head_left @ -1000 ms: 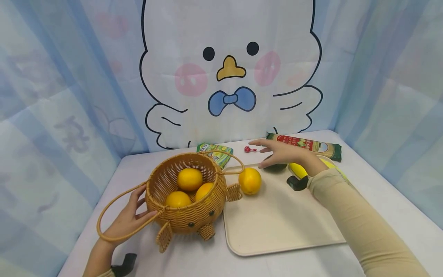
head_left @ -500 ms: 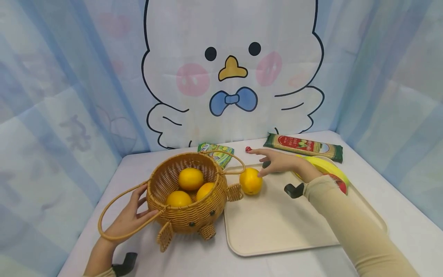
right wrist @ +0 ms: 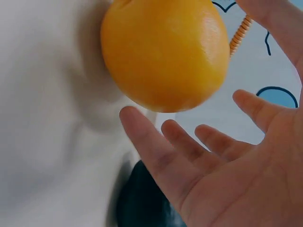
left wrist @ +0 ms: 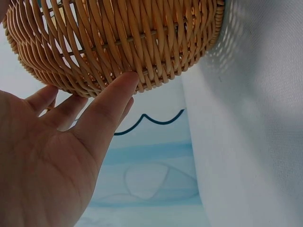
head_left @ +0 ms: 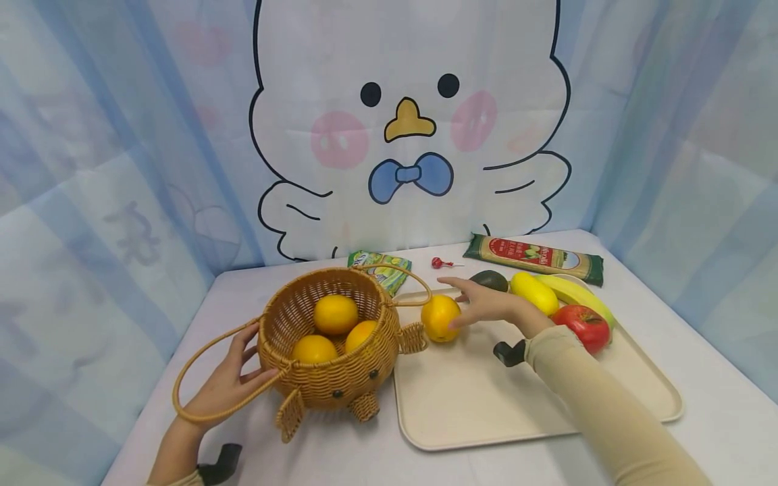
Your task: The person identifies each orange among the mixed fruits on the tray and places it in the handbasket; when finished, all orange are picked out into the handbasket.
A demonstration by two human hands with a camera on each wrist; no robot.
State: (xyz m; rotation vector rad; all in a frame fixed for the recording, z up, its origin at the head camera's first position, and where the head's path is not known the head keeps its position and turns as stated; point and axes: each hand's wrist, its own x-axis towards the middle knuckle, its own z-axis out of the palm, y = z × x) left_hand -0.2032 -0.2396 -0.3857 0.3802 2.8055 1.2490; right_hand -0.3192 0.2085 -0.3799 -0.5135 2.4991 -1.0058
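A wicker basket (head_left: 328,378) with an animal face and looped handles holds several oranges (head_left: 335,314). My left hand (head_left: 221,388) reaches through the near handle, its extended fingertips resting against the woven side; the left wrist view shows fingers and thumb (left wrist: 106,111) touching the weave. At the left part of the beige tray (head_left: 486,405) lies another orange (head_left: 440,318). My right hand (head_left: 489,304) is beside it with spread fingers. In the right wrist view, fingers and thumb stand around that orange (right wrist: 163,52), with gaps between the lower fingers and the fruit.
An avocado (head_left: 489,280), a lemon (head_left: 535,293), a banana (head_left: 577,293) and a red apple (head_left: 583,327) lie along the tray's far right side. Behind are a green packet (head_left: 381,266), a red lollipop (head_left: 439,262) and a noodle pack (head_left: 535,258). Curtains enclose the table.
My right hand has moved left and nearer, down toward the orange on the tray, uncovering the avocado, lemon and apple. My left hand stays at the basket.
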